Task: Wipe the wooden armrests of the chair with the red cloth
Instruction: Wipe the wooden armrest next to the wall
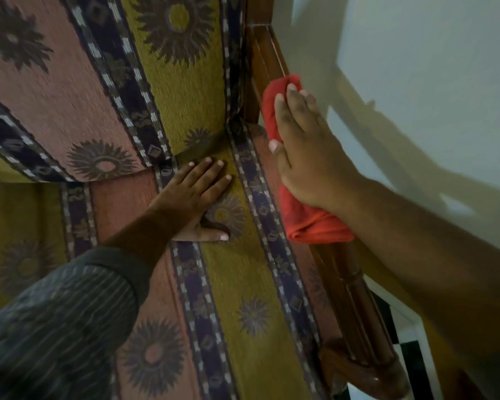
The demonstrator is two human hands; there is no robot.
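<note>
The chair's right wooden armrest (355,307) runs dark and glossy along the right side of the seat, from the backrest post (264,57) down to a rounded front end. The red cloth (306,220) lies folded lengthwise on top of the armrest. My right hand (306,151) presses flat on the cloth, fingers pointing toward the backrest. My left hand (198,197) rests palm down, fingers spread, on the patterned seat cushion (243,298) near the corner where seat meets backrest. The left armrest is out of view.
The upholstered backrest (98,82) fills the upper left. A pale wall (416,82) stands close beside the right armrest, leaving a narrow gap. A strip of black and white floor tile (410,347) shows at the lower right.
</note>
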